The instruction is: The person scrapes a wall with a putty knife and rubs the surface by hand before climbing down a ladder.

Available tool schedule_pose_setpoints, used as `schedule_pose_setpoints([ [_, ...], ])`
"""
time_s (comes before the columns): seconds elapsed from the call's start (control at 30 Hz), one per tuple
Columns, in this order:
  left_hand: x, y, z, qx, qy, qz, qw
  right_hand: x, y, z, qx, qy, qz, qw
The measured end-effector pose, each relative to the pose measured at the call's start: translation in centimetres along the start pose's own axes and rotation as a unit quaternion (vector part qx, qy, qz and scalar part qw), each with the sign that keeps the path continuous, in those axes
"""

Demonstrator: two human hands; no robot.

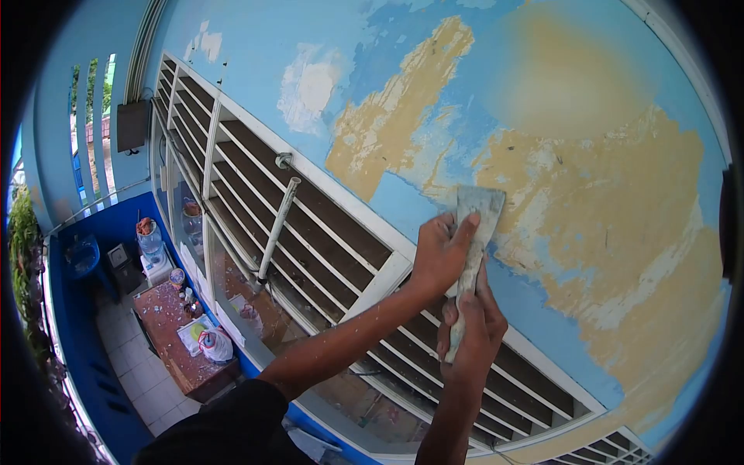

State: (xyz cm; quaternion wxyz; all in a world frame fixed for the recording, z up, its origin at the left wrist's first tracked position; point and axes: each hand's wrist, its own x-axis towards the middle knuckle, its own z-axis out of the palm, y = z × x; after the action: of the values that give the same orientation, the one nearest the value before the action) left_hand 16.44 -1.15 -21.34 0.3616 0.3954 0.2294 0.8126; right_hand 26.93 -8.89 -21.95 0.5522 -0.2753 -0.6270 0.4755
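A paint scraper (pixel 486 204) with a wide, paint-smeared blade rests against the wall (pixel 403 203), where blue paint meets bare tan patches. My right hand (pixel 478 332) is wrapped around the lower handle, with a finger stretched up along it. Higher up, my left hand (pixel 440 256) grips the scraper near the blade, its thumb lying on the blade's face. The blade edge points upward, at the border of a large tan patch (pixel 635 225). Part of the handle is hidden by my fingers.
Louvred windows (pixel 310 225) in a white frame run diagonally below my hands, with a pipe (pixel 277 229) sticking out. Far below stand a brown table (pixel 167 310) littered with flakes, a white plastic bag (pixel 215 345), a water bottle (pixel 150 242) and a blue chair (pixel 81 254).
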Motion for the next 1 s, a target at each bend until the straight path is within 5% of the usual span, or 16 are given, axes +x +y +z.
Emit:
schedule_pose_setpoints([
  [1.0, 2.0, 2.0, 0.0, 0.024, -0.044, 0.038, 0.998, 1.2, -0.5, 1.2, 0.088, -0.009, -0.015, 0.996],
])
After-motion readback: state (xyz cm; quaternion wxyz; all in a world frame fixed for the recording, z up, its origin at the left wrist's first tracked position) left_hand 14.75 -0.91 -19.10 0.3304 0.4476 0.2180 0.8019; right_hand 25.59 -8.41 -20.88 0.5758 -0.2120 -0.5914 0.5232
